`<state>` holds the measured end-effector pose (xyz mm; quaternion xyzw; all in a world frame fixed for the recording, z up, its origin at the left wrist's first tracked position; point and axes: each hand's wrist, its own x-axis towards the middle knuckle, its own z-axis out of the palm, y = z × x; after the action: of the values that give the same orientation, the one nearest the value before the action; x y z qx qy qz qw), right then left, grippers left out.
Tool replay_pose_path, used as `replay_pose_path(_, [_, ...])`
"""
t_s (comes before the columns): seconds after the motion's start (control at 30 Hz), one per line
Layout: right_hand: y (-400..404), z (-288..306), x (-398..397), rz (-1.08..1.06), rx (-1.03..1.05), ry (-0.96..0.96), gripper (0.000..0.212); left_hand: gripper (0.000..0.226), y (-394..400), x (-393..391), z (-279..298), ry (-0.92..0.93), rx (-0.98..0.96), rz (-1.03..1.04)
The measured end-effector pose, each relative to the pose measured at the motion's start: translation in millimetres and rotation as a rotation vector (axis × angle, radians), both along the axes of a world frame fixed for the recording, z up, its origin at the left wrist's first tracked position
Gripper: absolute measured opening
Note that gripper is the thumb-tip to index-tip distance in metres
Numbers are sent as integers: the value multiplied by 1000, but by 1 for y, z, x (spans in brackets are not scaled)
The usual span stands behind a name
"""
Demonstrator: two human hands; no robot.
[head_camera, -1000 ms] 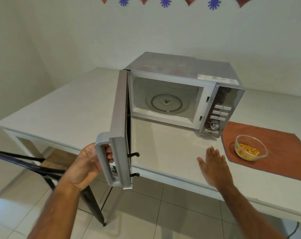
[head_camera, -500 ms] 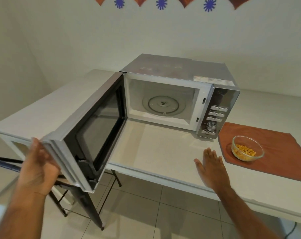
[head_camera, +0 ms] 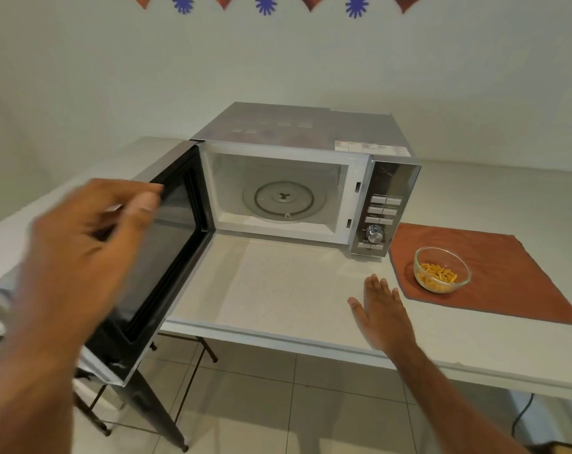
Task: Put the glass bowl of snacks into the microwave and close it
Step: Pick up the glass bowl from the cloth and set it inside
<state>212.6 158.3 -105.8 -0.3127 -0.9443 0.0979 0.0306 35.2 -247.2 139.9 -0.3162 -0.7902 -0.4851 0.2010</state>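
Note:
A silver microwave [head_camera: 310, 132] stands on the white table [head_camera: 278, 296] with its door [head_camera: 166, 257] swung wide to the left; the cavity holds only a glass turntable [head_camera: 279, 201]. A glass bowl [head_camera: 441, 269] of orange snacks sits on a rust-coloured cloth [head_camera: 507, 273] to the right of the microwave. My left hand [head_camera: 81, 244] is raised and blurred in front of the door, fingers apart, holding nothing. My right hand [head_camera: 381, 309] lies flat and open on the table near its front edge, a short way left of the bowl.
The table's front edge [head_camera: 310, 339] runs below my right hand, with tiled floor [head_camera: 278, 404] beneath. Black folding legs [head_camera: 166, 414] stand under the open door. A wall with paper decorations [head_camera: 265, 3] rises behind the microwave.
The door swung fully open to the left. My left hand let go of its edge and rose up in front of it. My right hand stayed on the table.

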Motion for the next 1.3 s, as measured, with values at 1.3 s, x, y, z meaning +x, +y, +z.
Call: replay_pose_path(1.3, [24,65,16,-106,-291,600,12,31,241,17,-202,-358,-270,-353])
